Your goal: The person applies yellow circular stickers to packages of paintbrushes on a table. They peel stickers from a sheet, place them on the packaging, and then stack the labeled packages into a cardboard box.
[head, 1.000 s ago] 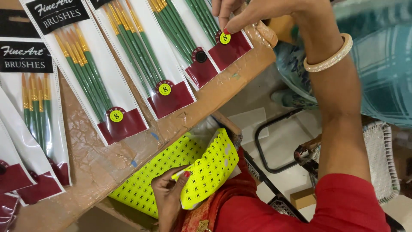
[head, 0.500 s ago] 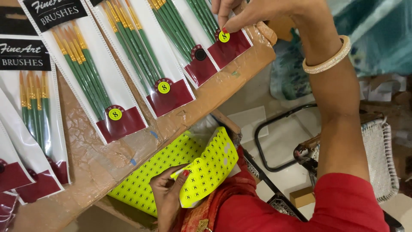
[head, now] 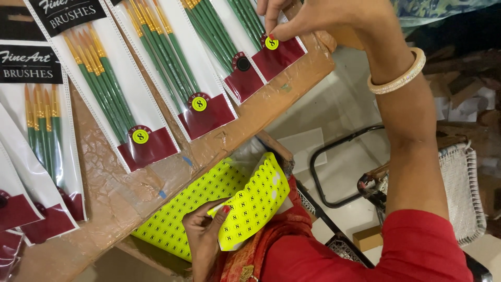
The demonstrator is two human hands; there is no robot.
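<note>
Pressing under the right hand [head: 308,18], the round yellow sticker [head: 271,43] touches its fingertips.

1. A brown board [head: 130,193] wrapped in shiny tape serves as the work surface; it slants across the left and middle of the view.
2. Below and to the right lies a pale floor [head: 344,172], evenly lit.
3. A flat white sheet of paper [head: 305,149] lies on the floor just beside the board's edge.
4. A black metal frame [head: 318,177] curves over the floor.
5. A white woven seat [head: 462,193] stands at the right.
6. A small cardboard box [head: 368,237] sits near the frame.
</note>
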